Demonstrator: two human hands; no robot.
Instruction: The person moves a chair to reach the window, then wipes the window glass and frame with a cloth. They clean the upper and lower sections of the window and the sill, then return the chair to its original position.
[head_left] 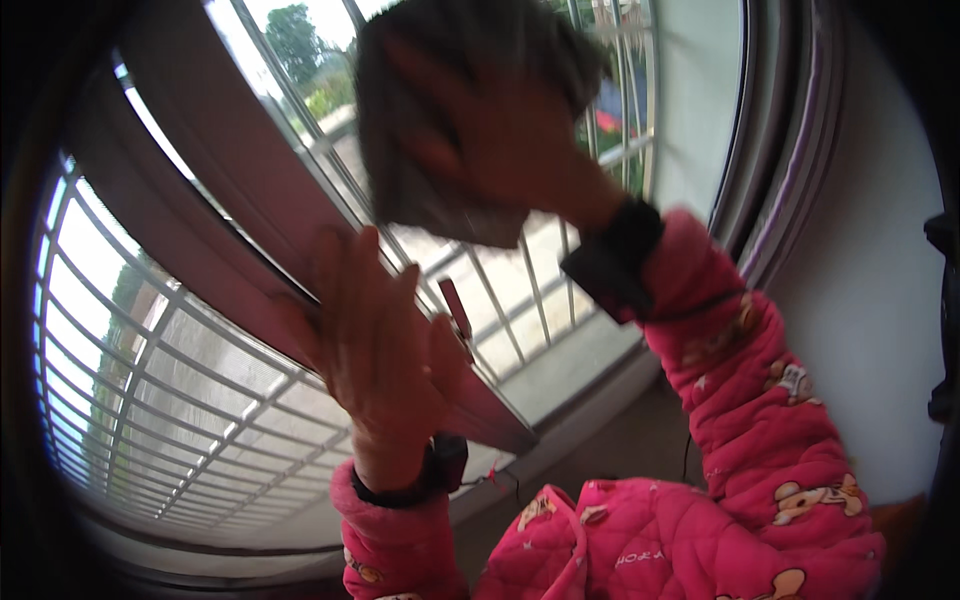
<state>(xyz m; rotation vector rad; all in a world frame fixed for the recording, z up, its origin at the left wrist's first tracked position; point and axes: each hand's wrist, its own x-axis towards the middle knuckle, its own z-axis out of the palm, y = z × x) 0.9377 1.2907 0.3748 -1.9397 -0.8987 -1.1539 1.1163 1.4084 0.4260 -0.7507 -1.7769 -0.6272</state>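
Cloth (445, 205) lies under the spread right hand (515, 140), edges jutting past its fingers — left hand (375, 340), fingers extended, at the window frame (235, 165); open gap between hands, bars (497, 305) beyond.

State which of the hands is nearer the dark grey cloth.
Right. The right hand is spread on the cloth; the left hand is apart from it, lower and leftward, at the reddish-brown window frame.
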